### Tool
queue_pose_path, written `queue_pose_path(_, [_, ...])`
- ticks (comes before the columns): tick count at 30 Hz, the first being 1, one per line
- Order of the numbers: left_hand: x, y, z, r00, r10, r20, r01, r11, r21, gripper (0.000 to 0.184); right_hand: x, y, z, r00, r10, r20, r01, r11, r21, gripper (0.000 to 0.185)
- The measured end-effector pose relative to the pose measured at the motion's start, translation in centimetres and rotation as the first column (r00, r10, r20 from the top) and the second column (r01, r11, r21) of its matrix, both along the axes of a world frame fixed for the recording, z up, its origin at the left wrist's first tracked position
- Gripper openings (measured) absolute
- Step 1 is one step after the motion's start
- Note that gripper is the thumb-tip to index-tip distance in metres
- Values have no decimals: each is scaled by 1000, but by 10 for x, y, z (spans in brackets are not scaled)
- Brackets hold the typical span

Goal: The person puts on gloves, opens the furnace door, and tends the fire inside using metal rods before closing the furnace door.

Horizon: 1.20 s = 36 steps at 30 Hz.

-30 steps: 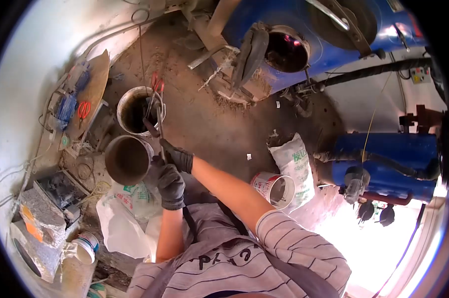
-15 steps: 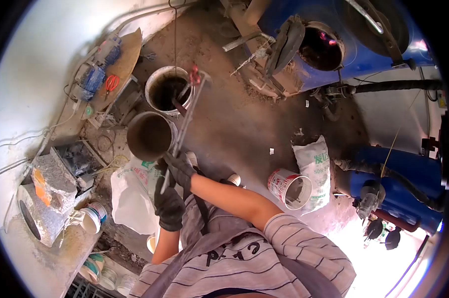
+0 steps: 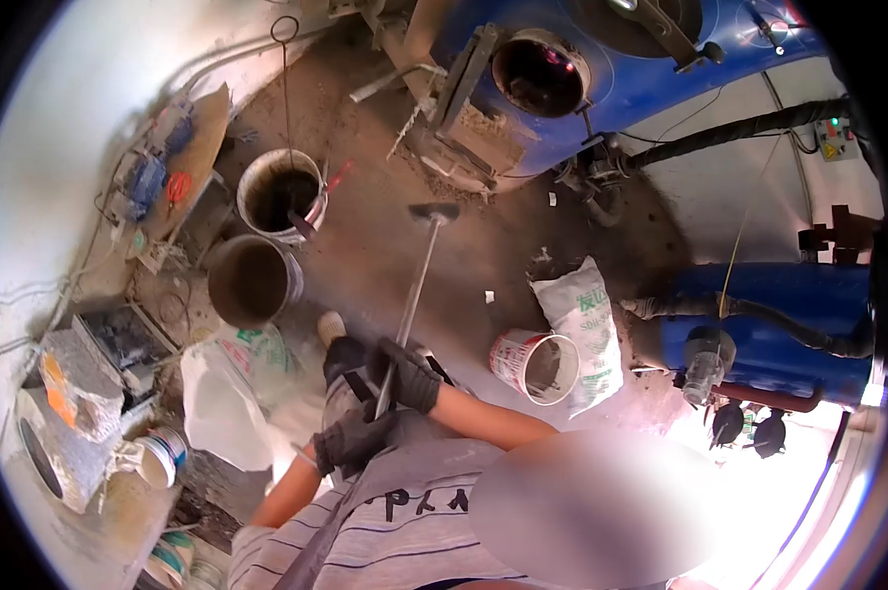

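Observation:
Both dark-gloved hands grip a long metal rod with a flat, dark crosswise head (image 3: pixel 419 270), hoe-like in shape. My left hand (image 3: pixel 353 440) is wrapped round its lower end close to my body. A little farther up, my right hand (image 3: pixel 410 378) closes on the same handle. The rod slants away from me, its head over the brown floor in front of the blue machine; whether the head touches the floor I cannot tell. To the left stand a grey-brown bucket (image 3: pixel 294 280) and a white bucket (image 3: pixel 250 228) with dark contents and a thin hooked rod standing in it.
At the back is a blue machine (image 3: pixel 650 74) with a round open hatch. On the right, a red-and-white bucket (image 3: pixel 506 359) lies tilted beside a white printed sack (image 3: pixel 601 339). White sacking (image 3: pixel 218 403) and a dusty block (image 3: pixel 80 383) are on the left; hoses run along the right.
The rod has swung right, away from the buckets, with its head now out over the floor. Both hands have come down closer to my body. The view has shifted right.

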<state>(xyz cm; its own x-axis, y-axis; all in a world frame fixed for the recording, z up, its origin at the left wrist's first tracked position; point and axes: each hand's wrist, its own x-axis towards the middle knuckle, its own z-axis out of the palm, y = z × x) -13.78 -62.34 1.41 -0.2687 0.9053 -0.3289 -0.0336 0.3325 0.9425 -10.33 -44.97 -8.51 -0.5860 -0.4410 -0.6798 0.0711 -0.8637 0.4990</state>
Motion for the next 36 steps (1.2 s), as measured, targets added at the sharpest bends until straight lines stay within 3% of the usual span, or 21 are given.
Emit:
queue_pose_path(1, [-9, 26, 36, 997, 23, 80, -13, 992, -123, 35, 1, 8, 27, 989, 139, -44, -113, 923, 369, 20])
queue_pose_path(2, [-16, 47, 66, 987, 54, 154, -15, 970, -244, 37, -1, 18, 50, 958, 284, -39, -180, 704, 687, 20])
queue_pose_path(3, [-12, 61, 80, 981, 76, 179, -21, 956, -293, 38, 1, 31, 61, 980, -61, -191, 97, 978, 187, 26])
queue_pose_path(6, [33, 84, 60, 956, 293, -12, -292, 954, 74, 37, 17, 64, 88, 963, -124, -238, 168, 971, 172, 33])
queue_pose_path(7, [31, 91, 72, 886, 313, 342, -265, 947, -179, 36, 20, 75, 97, 971, -117, -207, 160, 965, 207, 37])
queue_pose_path(9, [26, 96, 54, 872, 305, 382, -210, 940, -271, 36, 27, 93, 106, 987, 113, -112, -20, 786, 617, 37])
queue_pose_path(10, [23, 97, 38, 867, 301, 398, -182, 933, -311, 36, 26, 102, 108, 965, 261, -33, -129, 576, 807, 37])
queue_pose_path(11, [67, 90, -52, 874, 485, 23, -485, 870, 82, 37, 20, 108, 111, 940, 310, 144, -279, 452, 847, 38])
queue_pose_path(13, [79, 81, -134, 849, 524, 60, -462, 794, -396, 40, 12, 115, 92, 886, 276, 373, -433, 203, 878, 39])
queue_pose_path(16, [89, 62, -217, 894, 445, -44, -344, 621, -704, 43, -15, 146, 66, 862, 310, 402, -441, 65, 895, 37])
queue_pose_path(17, [92, 56, -235, 916, 390, -95, -325, 584, -744, 44, -27, 155, 57, 889, 293, 353, -391, 81, 917, 38])
queue_pose_path(20, [111, 32, -277, 983, 25, -181, -139, 744, -653, 44, -49, 175, 37, 933, 252, 258, -287, 84, 954, 44])
queue_pose_path(21, [95, 42, -261, 985, 156, -79, -161, 634, -757, 41, -52, 177, 32, 933, 241, 266, -291, 73, 954, 47])
queue_pose_path(24, [93, 42, -279, 960, -12, -281, -195, 691, -696, 42, -56, 171, 32, 920, 215, 327, -330, -22, 944, 51])
queue_pose_path(26, [85, 47, -282, 958, 38, -285, -234, 678, -696, 42, -53, 166, 35, 925, 204, 322, -329, 3, 944, 52])
queue_pose_path(27, [75, 53, -280, 956, 64, -288, -254, 672, -696, 43, -53, 161, 38, 921, 228, 318, -308, -76, 948, 50])
queue_pose_path(30, [43, 77, -264, 862, 475, -179, -384, 378, -842, 43, -58, 186, 23, 945, 258, 203, -215, 20, 976, 49])
queue_pose_path(31, [43, 77, -269, 856, 479, -194, -406, 391, -826, 43, -73, 192, 28, 951, 226, 210, -224, 37, 974, 47])
queue_pose_path(32, [43, 76, -277, 848, 487, -208, -430, 403, -808, 43, -85, 205, 27, 968, 244, 59, -110, 201, 973, 44])
queue_pose_path(34, [47, 73, -294, 853, 457, -253, -468, 454, -758, 44, -111, 229, 31, 980, 194, -42, -30, 353, 935, 41])
queue_pose_path(36, [59, 65, -310, 867, 374, -328, -490, 528, -693, 44, -124, 246, 24, 956, 268, -122, -7, 435, 900, 41])
